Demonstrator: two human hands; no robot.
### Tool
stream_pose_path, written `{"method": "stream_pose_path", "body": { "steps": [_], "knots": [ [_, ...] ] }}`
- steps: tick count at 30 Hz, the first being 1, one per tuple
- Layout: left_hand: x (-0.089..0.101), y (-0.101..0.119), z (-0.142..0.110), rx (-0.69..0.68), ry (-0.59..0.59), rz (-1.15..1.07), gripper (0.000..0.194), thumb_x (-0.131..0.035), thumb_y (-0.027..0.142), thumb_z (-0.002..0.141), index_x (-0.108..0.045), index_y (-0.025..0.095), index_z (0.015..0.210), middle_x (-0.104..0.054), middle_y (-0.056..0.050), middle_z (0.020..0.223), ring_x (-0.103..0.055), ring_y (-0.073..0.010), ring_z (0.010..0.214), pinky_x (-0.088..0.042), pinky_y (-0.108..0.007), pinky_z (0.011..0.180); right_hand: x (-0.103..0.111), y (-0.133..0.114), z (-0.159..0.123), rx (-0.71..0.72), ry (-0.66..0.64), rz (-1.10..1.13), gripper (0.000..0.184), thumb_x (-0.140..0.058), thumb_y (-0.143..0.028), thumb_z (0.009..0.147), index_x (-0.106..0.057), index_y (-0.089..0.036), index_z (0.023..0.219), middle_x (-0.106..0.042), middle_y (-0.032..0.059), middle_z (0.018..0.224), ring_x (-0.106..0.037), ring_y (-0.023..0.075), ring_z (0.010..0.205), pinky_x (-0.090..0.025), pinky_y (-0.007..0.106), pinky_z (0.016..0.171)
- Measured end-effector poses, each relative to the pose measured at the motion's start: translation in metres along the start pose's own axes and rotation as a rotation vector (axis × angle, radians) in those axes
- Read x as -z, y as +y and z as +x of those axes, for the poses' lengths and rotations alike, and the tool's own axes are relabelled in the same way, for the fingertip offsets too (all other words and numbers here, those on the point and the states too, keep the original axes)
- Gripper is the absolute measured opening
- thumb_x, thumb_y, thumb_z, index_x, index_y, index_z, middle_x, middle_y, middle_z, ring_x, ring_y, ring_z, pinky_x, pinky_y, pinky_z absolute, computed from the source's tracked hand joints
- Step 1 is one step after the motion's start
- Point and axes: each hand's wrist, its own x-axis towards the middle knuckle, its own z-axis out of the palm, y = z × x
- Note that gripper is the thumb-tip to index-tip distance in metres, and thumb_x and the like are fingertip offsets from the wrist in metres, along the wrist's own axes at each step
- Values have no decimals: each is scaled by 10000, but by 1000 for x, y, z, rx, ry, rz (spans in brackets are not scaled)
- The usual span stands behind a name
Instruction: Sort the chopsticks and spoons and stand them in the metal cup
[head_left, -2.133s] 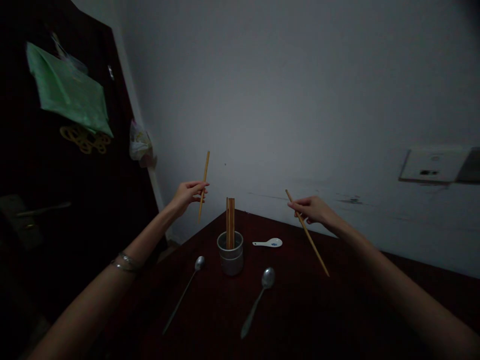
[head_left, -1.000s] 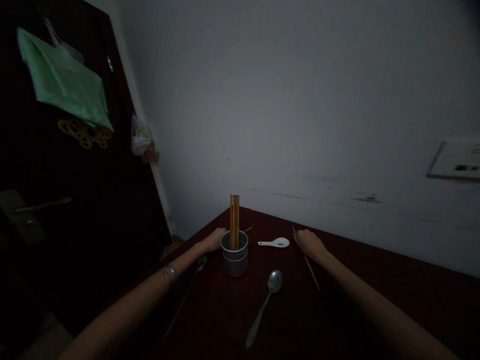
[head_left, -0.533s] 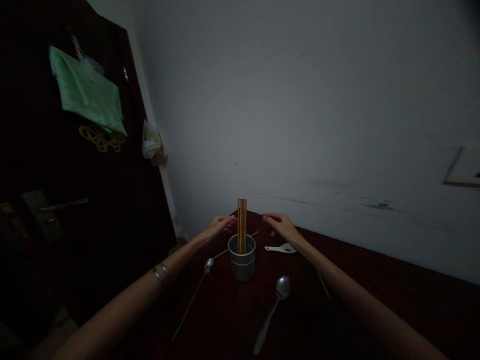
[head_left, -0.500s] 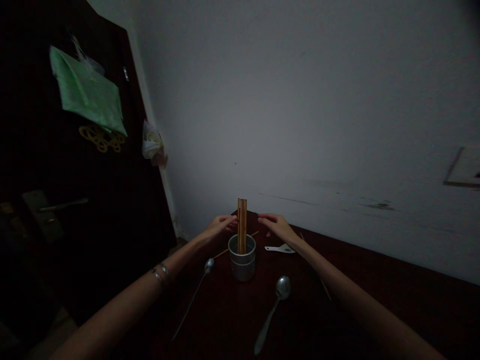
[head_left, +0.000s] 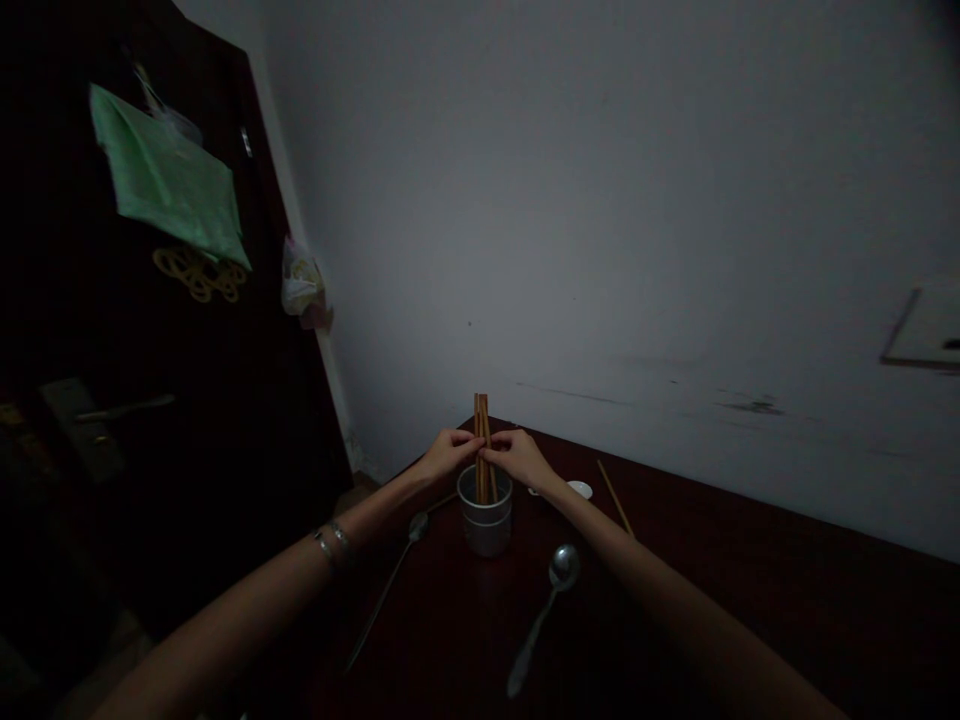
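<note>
Chopsticks (head_left: 481, 425) stand upright in the cup (head_left: 486, 518), long axis vertical, directly between both hands: left hand (head_left: 448, 455) fingers and right hand (head_left: 517, 457) fingers are pinched closed on the bundle from opposite sides, equally near, above the cup rim.

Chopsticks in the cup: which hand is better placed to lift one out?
Probably either: left hand and right hand both pinch the chopsticks above the cup. Slight edge to the right, whose fingers reach further across the bundle.
</note>
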Motion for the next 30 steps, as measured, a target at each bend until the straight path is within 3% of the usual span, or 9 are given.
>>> {"method": "stream_pose_path", "body": {
  "steps": [15,21,25,27,30],
  "knots": [
    [4,-2,-3,59,-36,-68,399,-680,462,602,-643,73,682,-610,-51,616,-514,-118,535,-365,-238,527,3,4,-6,24,73,88,244,-593,-324,681,-689,-121,776,-639,28,656,-543,123,582,-413,211,516],
    [6,1,-9,8,-115,51,451,-630,470,667,-640,92,911,-657,-107,865,-596,-190,758,-435,-293,675,7,-1,0,-89,76,300,249,-617,-326,648,-672,-114,768,-642,33,650,-547,116,527,-438,215,451],
    [17,31,-8,-166,8,165,447,-624,389,694,-578,145,1066,-613,-114,1058,-579,-193,896,-445,-305,750,29,-25,4,-67,173,317,233,-641,-301,631,-683,-111,760,-665,50,684,-552,116,542,-435,212,448],
    [26,56,-3,-307,184,249,379,-622,349,693,-599,136,1006,-613,-111,1054,-566,-183,926,-432,-309,801,46,-43,7,-35,218,306,245,-639,-294,641,-686,-109,794,-671,58,721,-565,118,580,-442,214,480],
    [33,98,8,-415,311,337,255,-601,339,708,-641,131,850,-659,-85,907,-580,-166,848,-439,-294,765,73,-72,16,-47,286,269,234,-638,-265,653,-681,-96,808,-667,67,711,-576,116,586,-431,213,492]
  ]
}}
